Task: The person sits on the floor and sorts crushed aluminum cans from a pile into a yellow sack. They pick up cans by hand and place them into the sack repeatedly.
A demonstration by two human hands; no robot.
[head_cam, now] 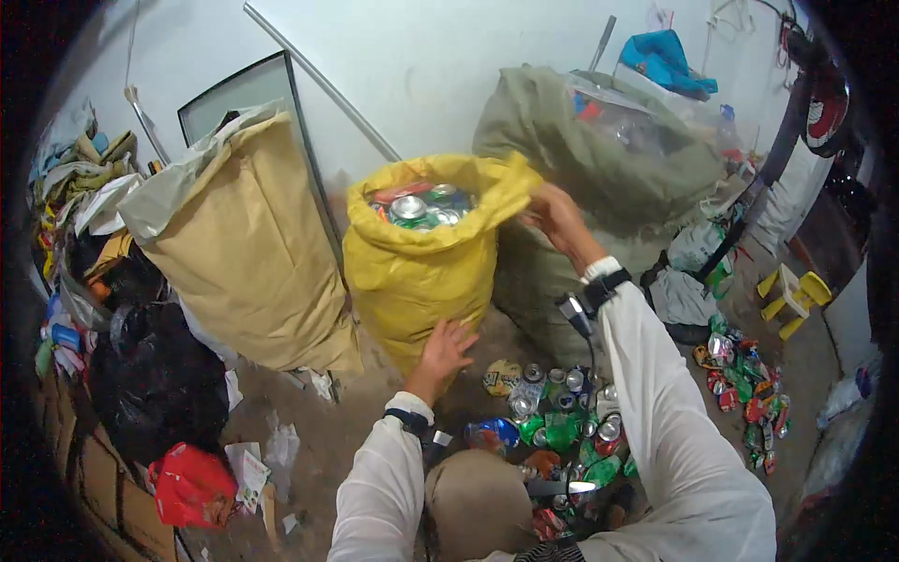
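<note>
A yellow woven sack [421, 270] stands before me with its rim rolled outward. Inside its mouth lie crushed drink cans [409, 208], silver ends and green sides showing. At the rim's right corner, my right hand [560, 219] grips a raised fold of the sack, its fingertips partly hidden by the fabric. Low on the front of the sack is my left hand [442, 357], fingers spread and nothing in them; whether it touches the fabric is hard to tell. Loose flattened cans [562, 428] lie on the floor between my arms.
A tan sack [246, 246] leans at left, beside a black plastic bag [158, 379] and a red bag [193, 485]. Behind my right hand bulges a large olive sack [541, 133]. More crushed cans [751, 400] and a small yellow-and-white stool [793, 295] are at right.
</note>
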